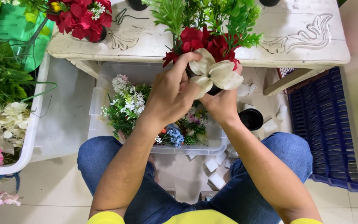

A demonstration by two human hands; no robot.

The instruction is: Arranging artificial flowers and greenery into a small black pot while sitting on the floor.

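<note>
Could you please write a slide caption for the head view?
Both hands, left and right, hold a flower arrangement above a clear bin.

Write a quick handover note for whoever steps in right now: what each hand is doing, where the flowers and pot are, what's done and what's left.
Left hand: fingers closed in a grip at the cream flower, at the front of the arrangement.
Right hand: holds the small black pot from below, in front of the white table.
Done: red flowers and green sprigs already stand in the pot.
Left: the cream flower looks not yet settled.
Nearby: clear bin of loose flowers below the hands; a spare black pot on the floor.
</note>
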